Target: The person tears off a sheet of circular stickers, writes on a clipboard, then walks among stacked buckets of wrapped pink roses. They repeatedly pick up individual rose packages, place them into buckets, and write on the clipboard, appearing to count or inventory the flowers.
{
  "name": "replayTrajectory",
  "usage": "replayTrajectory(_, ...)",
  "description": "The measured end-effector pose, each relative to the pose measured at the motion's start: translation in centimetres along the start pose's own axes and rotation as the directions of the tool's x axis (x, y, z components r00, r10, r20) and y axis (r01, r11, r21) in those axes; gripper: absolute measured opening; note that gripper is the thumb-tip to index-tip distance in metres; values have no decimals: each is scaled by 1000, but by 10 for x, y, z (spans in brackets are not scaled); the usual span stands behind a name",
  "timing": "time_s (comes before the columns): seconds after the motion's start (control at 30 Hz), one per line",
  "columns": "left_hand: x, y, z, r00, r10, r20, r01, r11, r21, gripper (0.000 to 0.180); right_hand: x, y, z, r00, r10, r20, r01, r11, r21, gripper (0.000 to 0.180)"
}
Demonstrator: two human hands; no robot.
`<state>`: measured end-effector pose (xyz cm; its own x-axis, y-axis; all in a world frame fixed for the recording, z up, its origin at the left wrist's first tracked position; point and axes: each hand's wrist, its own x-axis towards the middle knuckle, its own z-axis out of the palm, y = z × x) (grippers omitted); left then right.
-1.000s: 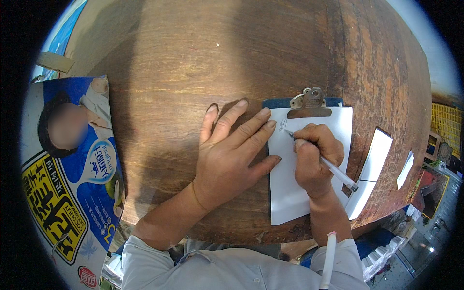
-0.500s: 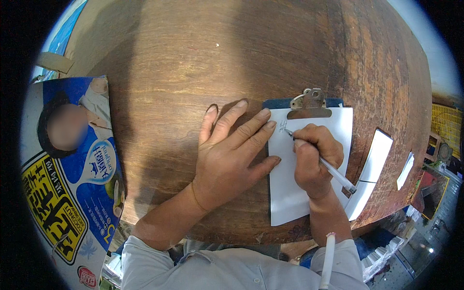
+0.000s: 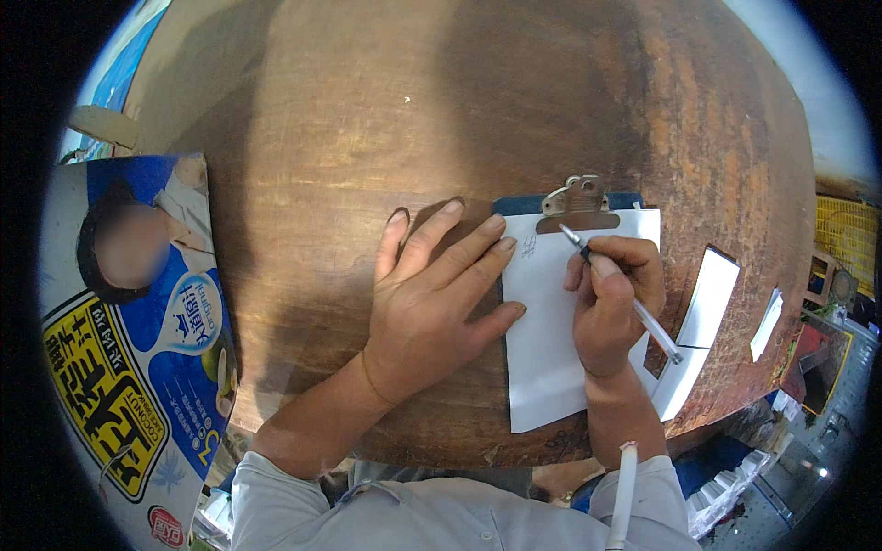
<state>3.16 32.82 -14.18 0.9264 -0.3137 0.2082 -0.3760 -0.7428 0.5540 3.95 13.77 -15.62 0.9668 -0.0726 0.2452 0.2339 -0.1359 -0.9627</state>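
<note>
A white sheet of paper (image 3: 551,349) lies clipped on a blue clipboard (image 3: 514,204) with a metal clip (image 3: 579,204), on a worn brown wooden table (image 3: 413,119). My right hand (image 3: 611,303) grips a silver pen (image 3: 657,331), its tip just off the paper's top edge below the clip, to the right of a few small marks. My left hand (image 3: 432,303) lies flat with fingers spread, its fingertips pressing the paper's left edge.
Two white slips of paper (image 3: 698,331) (image 3: 764,323) lie to the right, near the table's edge. A blue and yellow printed poster (image 3: 138,367) hangs at the left. A white cord (image 3: 623,496) dangles at my chest. Crates and clutter sit at the far right.
My right hand has shifted the pen tip to the right along the top of the paper. My left hand has stayed in place.
</note>
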Motion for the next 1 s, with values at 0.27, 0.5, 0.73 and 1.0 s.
replayTrajectory(0.27, 0, 0, -1, 999, -23, 28, 24, 1000, -10, 55, 0, -4, -2, 1000, 20, -17, -22, 989, -144, 14)
replayTrajectory(0.5, 0, 1, -2, 999, -25, 44, 25, 1000, -10, 55, -1, -7, -3, 998, -58, 23, 63, 939, -339, 10)
replayTrajectory(0.73, 0, 0, -3, 998, -1, 68, 1, 1000, 8, 51, 2, -5, -5, 998, -40, 53, 53, 961, -271, 10)
replayTrajectory(1.0, -3, 0, 1, 999, -3, 49, 2, 1000, 18, 52, -1, -1, 0, 997, -2, -75, -13, 978, -206, 16)
